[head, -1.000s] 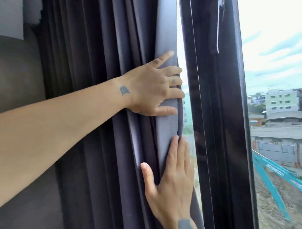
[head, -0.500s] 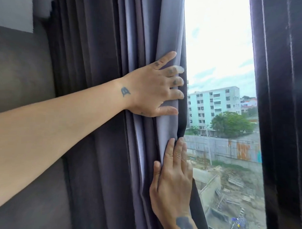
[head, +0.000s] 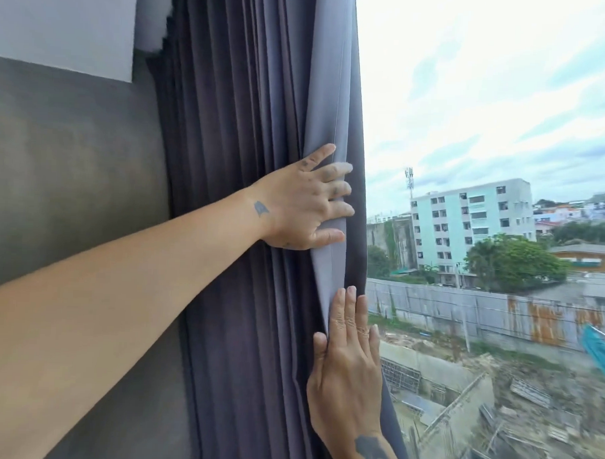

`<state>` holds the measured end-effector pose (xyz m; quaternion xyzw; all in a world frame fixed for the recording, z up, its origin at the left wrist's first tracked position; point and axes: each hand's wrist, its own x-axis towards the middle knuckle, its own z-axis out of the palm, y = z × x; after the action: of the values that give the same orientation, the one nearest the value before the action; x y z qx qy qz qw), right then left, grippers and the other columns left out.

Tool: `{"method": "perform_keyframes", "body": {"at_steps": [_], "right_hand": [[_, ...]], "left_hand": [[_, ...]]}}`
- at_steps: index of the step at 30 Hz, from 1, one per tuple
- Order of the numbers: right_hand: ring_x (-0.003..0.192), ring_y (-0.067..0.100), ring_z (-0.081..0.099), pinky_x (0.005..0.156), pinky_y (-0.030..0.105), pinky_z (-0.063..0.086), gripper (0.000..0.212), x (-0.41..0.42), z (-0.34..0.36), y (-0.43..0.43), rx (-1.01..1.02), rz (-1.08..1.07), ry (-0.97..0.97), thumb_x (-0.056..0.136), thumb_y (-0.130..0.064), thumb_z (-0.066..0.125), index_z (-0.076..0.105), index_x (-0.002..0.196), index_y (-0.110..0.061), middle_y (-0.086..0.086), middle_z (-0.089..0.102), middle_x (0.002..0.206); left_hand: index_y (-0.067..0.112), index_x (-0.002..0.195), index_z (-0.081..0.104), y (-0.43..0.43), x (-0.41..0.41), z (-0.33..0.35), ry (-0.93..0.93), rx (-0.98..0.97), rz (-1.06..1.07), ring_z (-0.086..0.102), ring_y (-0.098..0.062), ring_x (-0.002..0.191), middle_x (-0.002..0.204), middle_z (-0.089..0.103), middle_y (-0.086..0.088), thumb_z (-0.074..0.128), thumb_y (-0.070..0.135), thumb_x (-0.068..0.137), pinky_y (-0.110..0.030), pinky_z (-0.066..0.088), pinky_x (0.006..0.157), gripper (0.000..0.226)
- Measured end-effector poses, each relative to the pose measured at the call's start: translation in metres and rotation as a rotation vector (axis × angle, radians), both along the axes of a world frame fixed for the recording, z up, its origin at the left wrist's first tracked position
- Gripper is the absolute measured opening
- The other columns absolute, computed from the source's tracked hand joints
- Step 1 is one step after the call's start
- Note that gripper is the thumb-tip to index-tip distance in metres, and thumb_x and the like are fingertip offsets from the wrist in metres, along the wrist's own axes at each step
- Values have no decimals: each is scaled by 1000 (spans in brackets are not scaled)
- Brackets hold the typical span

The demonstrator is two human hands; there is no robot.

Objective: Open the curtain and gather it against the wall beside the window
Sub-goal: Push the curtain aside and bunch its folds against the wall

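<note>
A grey-purple curtain [head: 249, 131] hangs in tight vertical folds, bunched between the grey wall [head: 70, 173] on the left and the window glass [head: 486, 132] on the right. My left hand [head: 303, 203] reaches across at mid height and its fingers curl around the curtain's leading edge. My right hand [head: 347, 368] lies flat lower down, fingers pointing up, pressed on the same edge. The curtain's pale lining [head: 328, 93] shows along that edge.
The wall has a lighter white panel [head: 61, 25] at the top left. Through the glass I see a pale green building [head: 473, 218], trees, a rusty fence and a building site far below.
The curtain's edge has gone left with both hands. The dark window frame that stood at the right has left the view, and much more open glass shows.
</note>
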<state>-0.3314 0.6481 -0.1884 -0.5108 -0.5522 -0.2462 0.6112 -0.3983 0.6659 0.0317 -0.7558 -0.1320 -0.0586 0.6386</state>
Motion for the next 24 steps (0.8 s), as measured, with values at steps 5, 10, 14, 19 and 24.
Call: {"method": "perform_keyframes", "body": {"at_steps": [5, 10, 14, 19, 24], "right_hand": [[135, 15, 1, 104, 39, 13, 53, -25, 1, 46, 19, 79, -28, 98, -41, 4, 15, 137, -7, 13, 28, 142], [134, 25, 7, 104, 37, 12, 54, -53, 3, 96, 47, 177, -66, 98, -39, 6, 23, 136, -4, 16, 29, 142], [134, 25, 6, 105, 36, 10, 53, -76, 1, 141, 51, 198, -80, 98, -39, 5, 21, 136, -5, 14, 26, 142], [134, 24, 5, 105, 36, 11, 54, -105, 2, 207, 29, 257, -80, 98, -39, 5, 19, 137, -4, 15, 25, 143], [135, 21, 3, 106, 33, 7, 55, -136, -5, 266, 7, 263, -121, 98, -39, 4, 20, 136, -2, 16, 26, 143]], "left_hand": [[22, 141, 43, 42, -26, -3, -41, -10, 140, 12, -25, 144, 145, 44, -4, 9, 55, 92, -44, -9, 114, 69], [22, 150, 23, 83, -54, -6, -96, -57, 257, -5, -22, 146, 155, 26, 0, 19, 51, 99, -40, -15, 114, 59], [21, 152, 11, 126, -79, -7, -90, -53, 332, -12, -22, 145, 159, 14, 0, 15, 51, 99, -39, -15, 114, 62], [19, 152, 4, 189, -108, -6, -115, -71, 386, -16, -21, 144, 160, 6, 2, 14, 51, 99, -38, -18, 113, 63], [17, 152, 5, 244, -142, -13, -161, -118, 444, -16, -19, 144, 160, 7, 2, 14, 49, 100, -37, -15, 114, 63]]}}
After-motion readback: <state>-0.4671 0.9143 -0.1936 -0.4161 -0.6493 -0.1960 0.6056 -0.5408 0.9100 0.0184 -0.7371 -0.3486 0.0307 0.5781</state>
